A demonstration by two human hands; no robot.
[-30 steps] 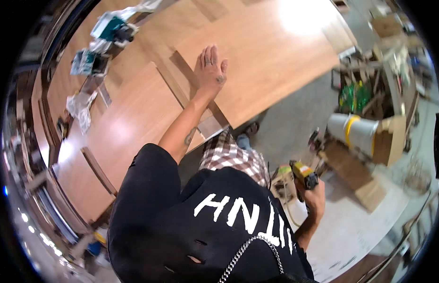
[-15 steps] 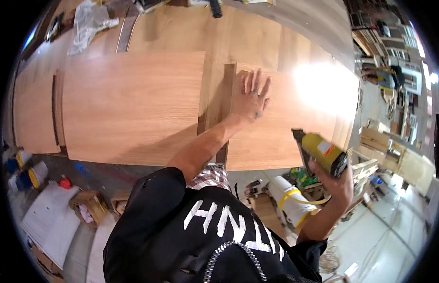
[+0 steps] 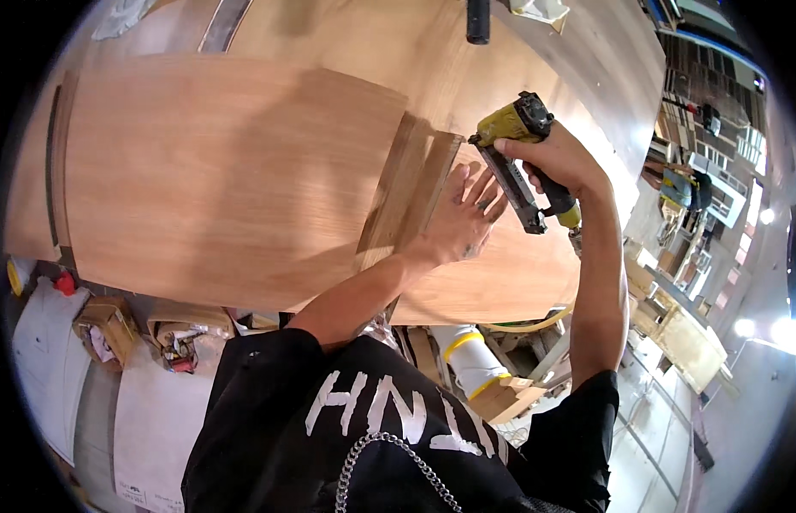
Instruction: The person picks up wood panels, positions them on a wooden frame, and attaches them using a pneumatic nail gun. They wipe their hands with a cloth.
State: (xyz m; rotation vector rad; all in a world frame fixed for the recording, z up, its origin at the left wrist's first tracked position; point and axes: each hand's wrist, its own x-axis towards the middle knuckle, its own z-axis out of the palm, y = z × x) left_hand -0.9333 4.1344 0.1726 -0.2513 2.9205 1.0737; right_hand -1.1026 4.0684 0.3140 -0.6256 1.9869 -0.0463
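My right hand [image 3: 559,161] is wrapped round the handle of a yellow and black nail gun [image 3: 509,126]. The tool is held above the far part of a reddish wooden panel [image 3: 466,295], its nose toward the panel's upright far-left corner. My left hand [image 3: 459,227] lies with fingers spread on that same panel, close to an upright wooden strip [image 3: 429,184] along its left edge. The nail gun's long black magazine [image 3: 522,201] passes just right of my left fingertips. Whether the nose touches the wood, I cannot tell.
A second large wooden panel [image 3: 218,184] lies to the left on the workbench. Below the bench edge stand a cardboard box [image 3: 105,329] and a white bucket [image 3: 475,363] with yellow bands. A yellow hose [image 3: 535,325] runs beneath my right arm. A black cylindrical object [image 3: 477,21] lies at the far side.
My right hand has lifted the nail gun from low on the right to the far edge, beside my left hand. The left hand stays flat on the panel. The view has shifted.
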